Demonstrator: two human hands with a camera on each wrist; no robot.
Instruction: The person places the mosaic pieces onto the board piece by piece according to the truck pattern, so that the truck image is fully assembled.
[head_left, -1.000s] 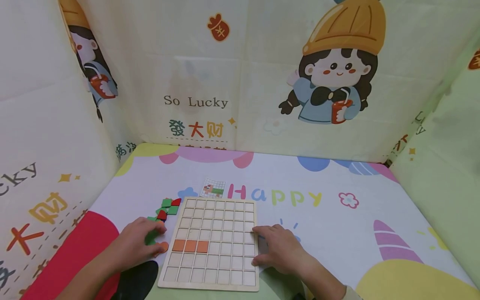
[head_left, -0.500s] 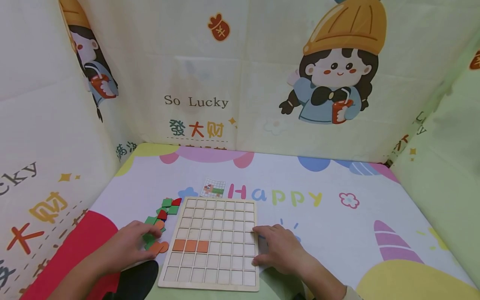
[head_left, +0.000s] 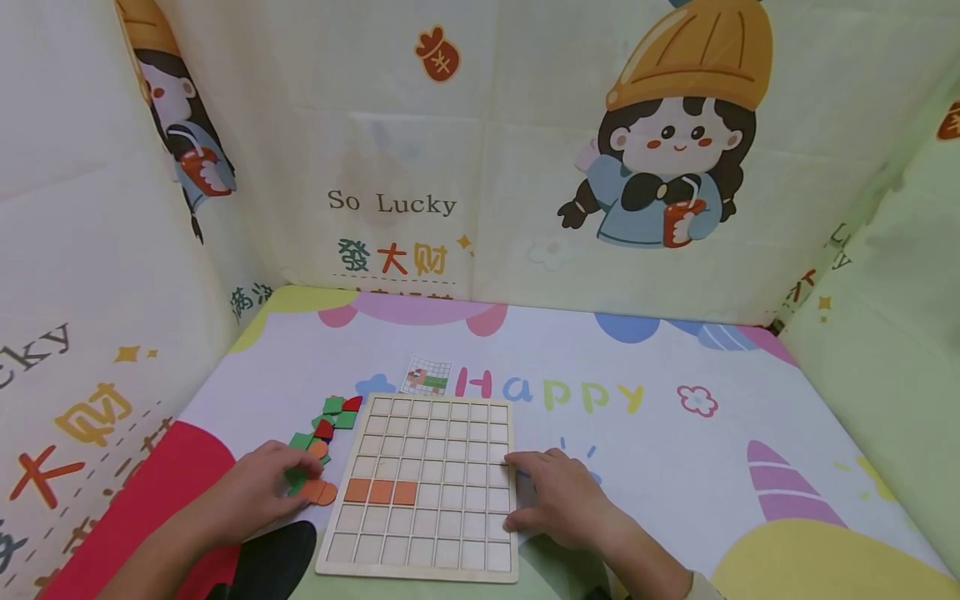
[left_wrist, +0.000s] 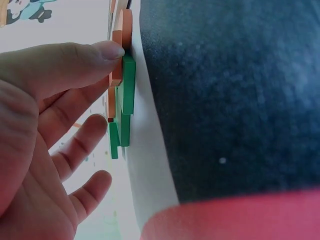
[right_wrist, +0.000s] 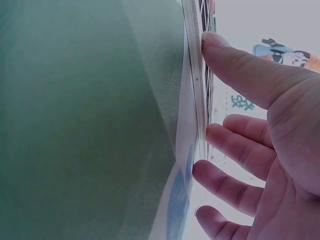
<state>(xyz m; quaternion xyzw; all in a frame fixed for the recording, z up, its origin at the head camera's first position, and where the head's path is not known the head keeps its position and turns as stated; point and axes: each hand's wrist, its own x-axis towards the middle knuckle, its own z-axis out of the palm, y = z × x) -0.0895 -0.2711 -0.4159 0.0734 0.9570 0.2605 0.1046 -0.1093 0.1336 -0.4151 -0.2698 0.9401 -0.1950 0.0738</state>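
Note:
A wooden grid board lies flat on the table, with three orange square tiles side by side in one row at its left. My left hand is left of the board among loose pieces. Its thumb touches an orange piece, next to an orange round piece; green tiles lie just under the orange pieces in the left wrist view. The left fingers are loosely bent. My right hand rests at the board's right edge, thumb and fingertips touching the rim, holding no piece.
More loose pieces run up along the board's left side: green tiles, a red piece and another red one. A small card with a gridded picture lies behind the board. Patterned cloth walls enclose the table.
My left hand has drawn back slightly to the left, uncovering more green and orange pieces. One orange piece has shifted a little beside the round one. The right hand and board stay put.

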